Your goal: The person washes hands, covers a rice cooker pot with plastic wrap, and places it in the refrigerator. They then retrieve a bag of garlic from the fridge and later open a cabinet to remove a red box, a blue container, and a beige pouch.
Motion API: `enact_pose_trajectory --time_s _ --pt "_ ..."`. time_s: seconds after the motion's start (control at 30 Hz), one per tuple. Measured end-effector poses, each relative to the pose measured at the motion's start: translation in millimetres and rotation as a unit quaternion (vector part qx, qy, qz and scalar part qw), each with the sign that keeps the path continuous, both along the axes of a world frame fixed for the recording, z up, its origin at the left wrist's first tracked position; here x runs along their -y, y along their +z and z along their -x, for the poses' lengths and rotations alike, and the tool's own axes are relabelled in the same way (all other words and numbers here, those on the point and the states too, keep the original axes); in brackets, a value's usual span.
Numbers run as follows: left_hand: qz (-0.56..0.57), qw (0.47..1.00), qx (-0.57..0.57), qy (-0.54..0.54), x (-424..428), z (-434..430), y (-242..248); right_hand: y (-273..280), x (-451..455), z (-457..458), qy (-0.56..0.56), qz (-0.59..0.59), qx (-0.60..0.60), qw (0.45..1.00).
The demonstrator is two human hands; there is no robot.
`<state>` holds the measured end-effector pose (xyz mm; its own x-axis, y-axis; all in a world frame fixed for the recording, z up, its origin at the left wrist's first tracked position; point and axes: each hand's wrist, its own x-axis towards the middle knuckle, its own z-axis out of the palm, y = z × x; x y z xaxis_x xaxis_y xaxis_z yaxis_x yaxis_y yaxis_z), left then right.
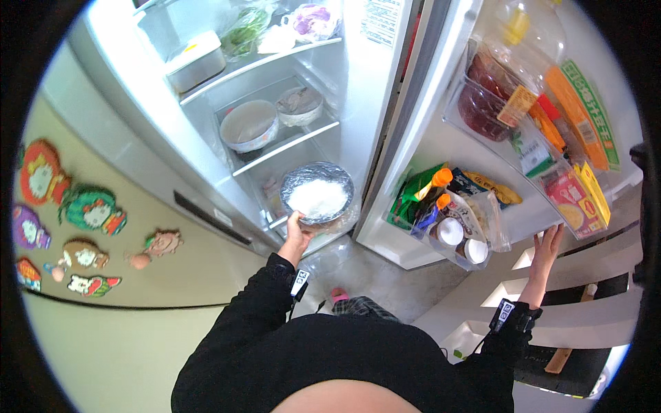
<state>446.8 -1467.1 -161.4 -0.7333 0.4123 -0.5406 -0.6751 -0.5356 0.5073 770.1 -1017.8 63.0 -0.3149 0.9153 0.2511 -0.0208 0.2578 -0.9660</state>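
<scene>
My left hand grips the near rim of a round bowl covered in plastic wrap, with something white showing inside. The bowl is at the lowest visible shelf of the open refrigerator, tilted slightly toward me; whether it touches the shelf cannot be seen. Over on the right, my right hand has its fingers extended against the edge of the open refrigerator door, below the upper door bin. It holds no item.
Two bowls stand on the middle shelf. A lidded container and bagged vegetables occupy the upper shelf. Bottles and jars fill the lower door bin; boxes are above. Magnets dot the left door.
</scene>
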Motion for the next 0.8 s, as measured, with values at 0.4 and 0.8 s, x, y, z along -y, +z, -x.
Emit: enact_pose_trajectory --time_s 0.4,0.8 --pt "0.052 0.997 0.007 0.054 -21 96 -94 -17 -32 -4 -0.025 0.077 -0.015 0.997" --pt "0.037 0.987 -0.018 0.158 -31 144 -159 -69 -101 -49 0.051 -0.032 0.062 0.996"
